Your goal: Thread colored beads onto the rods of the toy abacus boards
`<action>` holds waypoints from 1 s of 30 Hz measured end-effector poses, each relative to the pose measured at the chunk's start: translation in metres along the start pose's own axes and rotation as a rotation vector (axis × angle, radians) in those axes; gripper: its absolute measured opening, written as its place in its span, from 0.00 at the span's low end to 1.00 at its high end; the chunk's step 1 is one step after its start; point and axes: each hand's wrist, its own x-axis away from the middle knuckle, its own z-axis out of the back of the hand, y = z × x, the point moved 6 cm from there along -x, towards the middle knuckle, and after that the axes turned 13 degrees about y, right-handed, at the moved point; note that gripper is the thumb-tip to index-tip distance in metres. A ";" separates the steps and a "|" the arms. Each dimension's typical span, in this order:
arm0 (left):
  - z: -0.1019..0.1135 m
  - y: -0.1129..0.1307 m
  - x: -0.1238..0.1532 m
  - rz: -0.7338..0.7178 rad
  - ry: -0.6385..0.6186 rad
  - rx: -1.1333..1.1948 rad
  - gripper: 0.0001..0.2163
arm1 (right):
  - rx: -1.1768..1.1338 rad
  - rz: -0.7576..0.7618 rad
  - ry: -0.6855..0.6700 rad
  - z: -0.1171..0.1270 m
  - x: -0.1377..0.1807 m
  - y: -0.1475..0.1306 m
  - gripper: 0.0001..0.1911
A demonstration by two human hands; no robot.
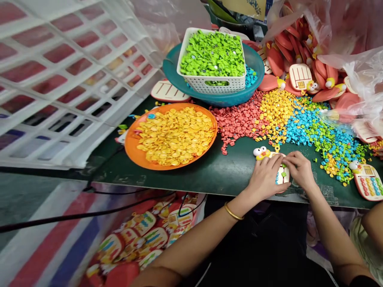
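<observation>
in the head view, a duck-headed toy (260, 153) lies at the near edge of a dark green table (236, 161), its big-eyed head pointing to the upper left and its cream face partly hidden under the hands. the left hand (265, 175) is closed around it, fingers laid across the upper part and thumb along the lower edge. the right hand (299, 169) meets it from the other side, fingers bent with their tips at the toy's right border; whether they pinch a small piece i cannot tell. a green bead (284, 174) shows on the cream face between the hands. just beyond spreads a heap of red beads (241, 119), running on into yellow beads (275, 111) and then mixed blue and green beads (318, 129). to the left, an orange plate (131, 149) holds yellow discs (178, 135); behind it a teal bowl (254, 89) carries a white basket (203, 84) full of green pieces (212, 54). near the table's right end lies another toy (370, 181) with rows of coloured beads, and red-backed toys (277, 59) pile up at the back beside clear plastic (360, 75).
</observation>
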 end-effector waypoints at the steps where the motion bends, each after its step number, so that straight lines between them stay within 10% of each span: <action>1: 0.000 0.000 0.001 -0.008 -0.010 -0.011 0.34 | 0.029 -0.035 0.016 -0.002 -0.010 0.002 0.11; 14: 0.002 -0.002 0.004 0.004 -0.015 0.028 0.26 | 0.480 -0.271 -0.343 -0.049 -0.084 0.007 0.03; 21: 0.005 -0.004 0.006 0.027 -0.016 0.051 0.29 | -0.074 -0.288 -0.006 -0.001 -0.018 0.017 0.10; 30: -0.002 -0.006 -0.001 -0.042 -0.068 -0.007 0.34 | 0.295 0.019 0.125 0.034 0.017 0.017 0.11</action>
